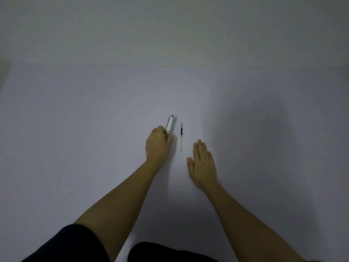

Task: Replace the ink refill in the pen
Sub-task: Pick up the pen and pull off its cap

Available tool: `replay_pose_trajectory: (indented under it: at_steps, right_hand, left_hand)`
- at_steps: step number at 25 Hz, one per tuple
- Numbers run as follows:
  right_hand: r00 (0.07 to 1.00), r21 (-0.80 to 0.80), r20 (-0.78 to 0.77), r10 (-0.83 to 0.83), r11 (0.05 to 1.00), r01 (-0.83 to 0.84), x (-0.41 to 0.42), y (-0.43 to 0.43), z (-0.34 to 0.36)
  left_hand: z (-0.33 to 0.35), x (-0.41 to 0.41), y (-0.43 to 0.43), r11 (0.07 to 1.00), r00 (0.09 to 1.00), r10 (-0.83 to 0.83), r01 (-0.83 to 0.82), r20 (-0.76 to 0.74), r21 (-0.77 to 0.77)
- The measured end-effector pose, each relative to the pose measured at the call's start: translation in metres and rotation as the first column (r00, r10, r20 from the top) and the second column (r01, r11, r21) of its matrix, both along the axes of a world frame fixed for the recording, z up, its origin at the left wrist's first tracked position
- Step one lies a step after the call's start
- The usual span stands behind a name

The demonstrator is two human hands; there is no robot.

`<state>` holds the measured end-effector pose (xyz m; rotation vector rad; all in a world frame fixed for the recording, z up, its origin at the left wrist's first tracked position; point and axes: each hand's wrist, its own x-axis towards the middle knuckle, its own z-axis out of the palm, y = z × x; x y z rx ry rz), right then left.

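Observation:
A white pen point(170, 123) with a grey end cap lies on the pale table point(94, 129), pointing away from me. My left hand point(158, 145) is curled over its near end, fingers closed around it, so the lower half of the pen is hidden. Just to the right lies a thin ink refill point(181, 137), dark blue at the far half, a yellow band in the middle and clear at the near end. My right hand point(202, 164) rests flat on the table to the right of the refill, fingers together, holding nothing and not touching it.
The table's far edge point(170, 65) meets a plain wall. My dark sleeve point(71, 244) and dark clothing show at the bottom of the view.

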<state>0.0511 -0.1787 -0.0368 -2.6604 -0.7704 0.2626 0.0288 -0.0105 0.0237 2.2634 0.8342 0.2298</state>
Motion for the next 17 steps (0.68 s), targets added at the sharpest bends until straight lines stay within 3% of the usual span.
replay_pose_trajectory:
  at_steps: [2, 4, 6, 12, 17]
  right_hand:
    - [0.989, 0.172, -0.108, -0.100, 0.978, 0.118, 0.010, 0.001, 0.012]
    - [0.944, 0.397, -0.263, -0.201, 0.869, 0.296, 0.017, 0.003, 0.031]
    - [0.917, 0.502, -0.350, -0.190, 0.788, 0.356, 0.025, 0.008, 0.052]
    - [0.864, 0.475, -0.501, -0.055, 0.817, 0.327, 0.025, 0.022, 0.088]
    - [0.874, 0.527, -0.482, -0.063, 0.776, 0.346, 0.022, 0.018, 0.101]
  left_hand:
    - [0.006, -0.007, 0.006, 0.993, 0.989, -0.108, 0.111, 0.096, -0.027]
    - [0.012, -0.024, 0.014, 0.970, 0.959, -0.243, 0.242, 0.144, 0.028]
    - [0.018, -0.038, 0.026, 0.932, 0.919, -0.362, 0.350, 0.158, 0.097]
    - [0.028, -0.045, 0.032, 0.812, 0.808, -0.580, 0.564, 0.103, 0.154]
    - [0.027, -0.042, 0.023, 0.841, 0.838, -0.534, 0.513, 0.113, 0.170]
